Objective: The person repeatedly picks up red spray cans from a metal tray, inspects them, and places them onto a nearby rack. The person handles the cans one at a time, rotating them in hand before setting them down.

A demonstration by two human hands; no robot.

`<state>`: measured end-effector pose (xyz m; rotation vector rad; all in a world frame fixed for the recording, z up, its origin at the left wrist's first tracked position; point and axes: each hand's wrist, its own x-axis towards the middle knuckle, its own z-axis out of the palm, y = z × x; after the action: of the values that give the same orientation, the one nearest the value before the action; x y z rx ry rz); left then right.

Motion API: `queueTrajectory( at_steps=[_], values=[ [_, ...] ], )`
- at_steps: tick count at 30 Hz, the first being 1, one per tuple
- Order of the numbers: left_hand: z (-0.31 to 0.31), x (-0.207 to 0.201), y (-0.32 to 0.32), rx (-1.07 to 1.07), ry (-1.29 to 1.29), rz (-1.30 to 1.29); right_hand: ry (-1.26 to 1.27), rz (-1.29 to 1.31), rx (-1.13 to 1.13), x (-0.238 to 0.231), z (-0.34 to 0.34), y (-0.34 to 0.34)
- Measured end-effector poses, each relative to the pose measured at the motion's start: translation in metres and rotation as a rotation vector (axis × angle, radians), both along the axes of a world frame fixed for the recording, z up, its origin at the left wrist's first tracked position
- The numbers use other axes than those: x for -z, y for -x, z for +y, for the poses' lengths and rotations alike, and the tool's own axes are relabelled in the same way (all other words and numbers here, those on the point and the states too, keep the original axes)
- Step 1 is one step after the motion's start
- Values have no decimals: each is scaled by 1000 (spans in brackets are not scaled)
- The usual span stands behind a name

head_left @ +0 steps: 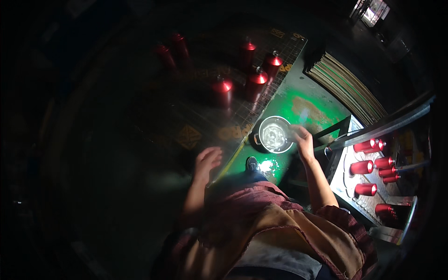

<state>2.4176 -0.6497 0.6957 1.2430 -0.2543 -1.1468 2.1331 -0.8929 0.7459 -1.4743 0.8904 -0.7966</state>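
My left hand (208,163) is above the near right edge of the dark table, its fingers loosely bent and apart, with nothing seen in them. Just at the right rim of a round metal pot (274,135) is my right hand (302,138); its fingers are blurred and shadowed, and whether they touch the pot I cannot tell. The pot has a dark side handle, and its inside shines brightly. Several shiny red metal bottles with narrow necks stand on the table, the nearest red bottle (222,92) ahead of my left hand.
Dark printed boards top the table (186,109). To the right, more red bottles (362,167) lie on a brightly lit metal-framed rack (347,161). A stack of thin sheets (345,86) leans beyond it. My shoe (252,164) is on the green floor (280,109).
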Motion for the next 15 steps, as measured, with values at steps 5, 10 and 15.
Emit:
queueTrajectory(
  at_steps=[5,10,15],
  values=[
    [3,-28,-115,-315,-71,-191,467,110,-140,-106,-125,-113],
    [-103,-95,-241,-480,-117,-676,887,91,-649,-169,-242,-294],
    [-289,-120,-364,-378,-306,-1484,1112,377,-755,-149,-308,-520]
  ],
)
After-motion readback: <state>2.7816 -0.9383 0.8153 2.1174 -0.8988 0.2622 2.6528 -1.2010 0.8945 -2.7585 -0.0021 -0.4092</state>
